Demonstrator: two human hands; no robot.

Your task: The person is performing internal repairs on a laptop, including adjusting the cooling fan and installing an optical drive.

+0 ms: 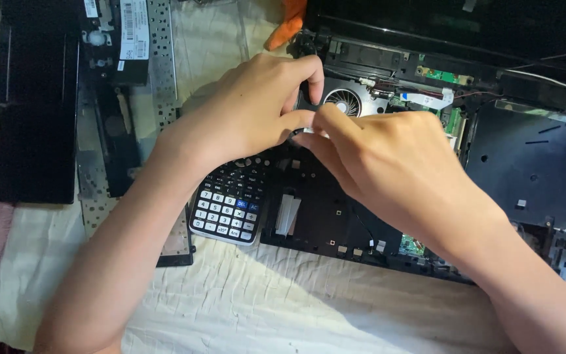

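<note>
An opened black laptop base [525,164] lies on a white cloth, its round cooling fan [344,100] and green circuit boards exposed. My left hand [250,108] and my right hand [388,160] meet just below the fan, fingertips pinched together on a small dark part [298,133] that is mostly hidden between them. A black calculator [229,206] with white and blue keys lies under my left wrist, against the laptop's left edge. A white ribbon cable [287,215] sticks out of the base near the calculator.
At the left lie a removed keyboard, underside up [158,59], and a black panel [34,111]. An orange tool handle [286,23] pokes in at the top. The laptop's dark screen [453,23] stands at the back. Wrinkled white cloth [263,301] covers the foreground.
</note>
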